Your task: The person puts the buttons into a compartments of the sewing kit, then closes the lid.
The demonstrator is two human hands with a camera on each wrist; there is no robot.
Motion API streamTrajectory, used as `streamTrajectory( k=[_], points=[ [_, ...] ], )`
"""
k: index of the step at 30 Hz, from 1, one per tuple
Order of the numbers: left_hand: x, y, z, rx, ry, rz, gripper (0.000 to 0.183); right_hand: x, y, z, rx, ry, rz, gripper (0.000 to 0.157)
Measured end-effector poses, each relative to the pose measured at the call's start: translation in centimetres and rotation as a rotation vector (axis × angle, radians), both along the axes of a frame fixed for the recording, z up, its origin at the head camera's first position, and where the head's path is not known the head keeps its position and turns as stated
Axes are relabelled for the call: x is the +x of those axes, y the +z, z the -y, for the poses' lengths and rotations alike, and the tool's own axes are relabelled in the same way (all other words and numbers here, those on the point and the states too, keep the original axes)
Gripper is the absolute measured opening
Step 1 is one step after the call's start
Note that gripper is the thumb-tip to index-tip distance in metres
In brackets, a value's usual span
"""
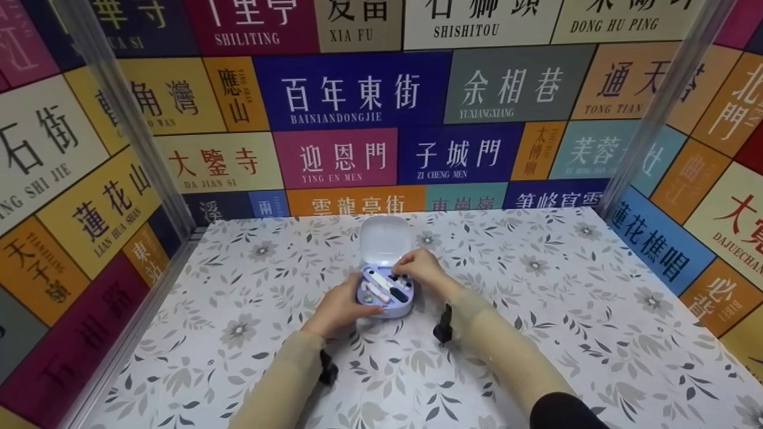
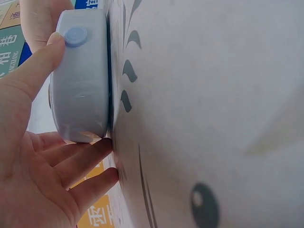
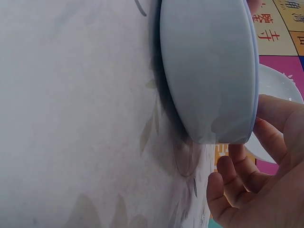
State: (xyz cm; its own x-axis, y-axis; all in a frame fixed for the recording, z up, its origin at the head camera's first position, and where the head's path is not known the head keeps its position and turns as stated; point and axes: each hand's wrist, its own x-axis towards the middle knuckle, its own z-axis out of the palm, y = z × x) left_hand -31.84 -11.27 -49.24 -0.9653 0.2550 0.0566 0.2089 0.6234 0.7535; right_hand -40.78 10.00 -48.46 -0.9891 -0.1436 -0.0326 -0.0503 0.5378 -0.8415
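Observation:
A small lavender case stands on the table, its pale lid raised at the back. Inside lie slim white tools and dark pieces, among them a dark oval piece. My left hand grips the case from the left. Its thumb presses near the round button on the front wall, and its other fingers are around the side. At the right rear, the thumb and forefinger of my right hand reach over the rim into the case. Whether they pinch a piece is hidden.
The table has a white cloth with grey leaves and flowers. Panels of coloured signs rise behind it and along both sides. A clear upright post stands at the left corner, another at the right.

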Motion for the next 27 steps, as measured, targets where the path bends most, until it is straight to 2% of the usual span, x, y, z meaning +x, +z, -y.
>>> streamTrajectory(
  k=[9,27],
  points=[
    [-0.16,-0.12,-0.08,-0.036,-0.010,-0.038,0.096,-0.07,-0.23,-0.11,0.082,0.027,-0.066,0.012],
    [-0.11,-0.16,-0.09,-0.020,0.008,-0.002,0.103,0.27,-0.02,-0.22,0.071,0.003,-0.035,0.013]
  ],
)
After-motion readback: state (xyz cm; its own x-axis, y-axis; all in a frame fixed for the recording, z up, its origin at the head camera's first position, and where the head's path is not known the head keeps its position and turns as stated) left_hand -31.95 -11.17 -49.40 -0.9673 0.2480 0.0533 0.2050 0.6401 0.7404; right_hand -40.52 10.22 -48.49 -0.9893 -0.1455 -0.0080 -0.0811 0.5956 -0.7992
